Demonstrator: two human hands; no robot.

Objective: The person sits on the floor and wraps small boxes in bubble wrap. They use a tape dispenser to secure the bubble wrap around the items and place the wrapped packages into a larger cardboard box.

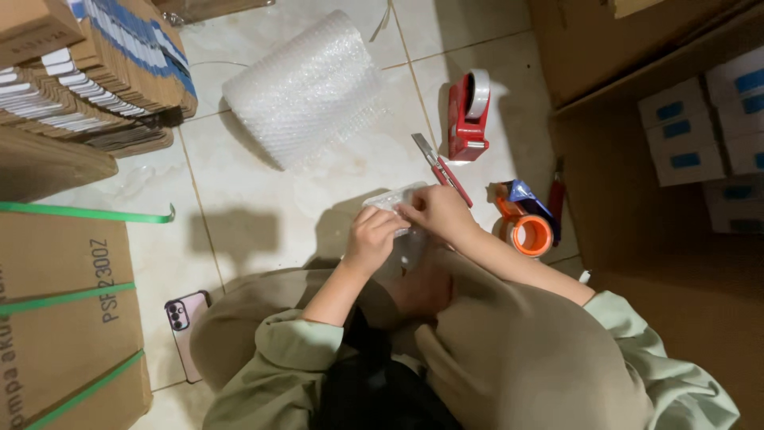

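Both hands work on one small parcel [395,199] wrapped in clear bubble wrap, held low over the floor [263,199] in front of the person's knees. The left hand [372,239] grips its near edge with curled fingers; the right hand [436,211] pinches the far edge from above.

Progress, as judged: the parcel is already covered in wrap, and no tape shows on it, though the hands hide much of it. Sealing appears outstanding.

Positions relative to the parcel:
- Bubble wrap roll [306,87]: beyond it, well apart, lying on its side.
- Cutter [442,169]: just beyond it, near the right hand.
- Red tape dispenser [468,115]: beyond the cutter.
- Orange tape dispenser [527,227]: near, to its right.
- Phone [185,330]: well to its left, face down.

Surface: pale glossy tiled floor. Cardboard cartons stand at both sides; the right-hand carton [637,207] holds small white boxes [688,131]. Lighting is dim.
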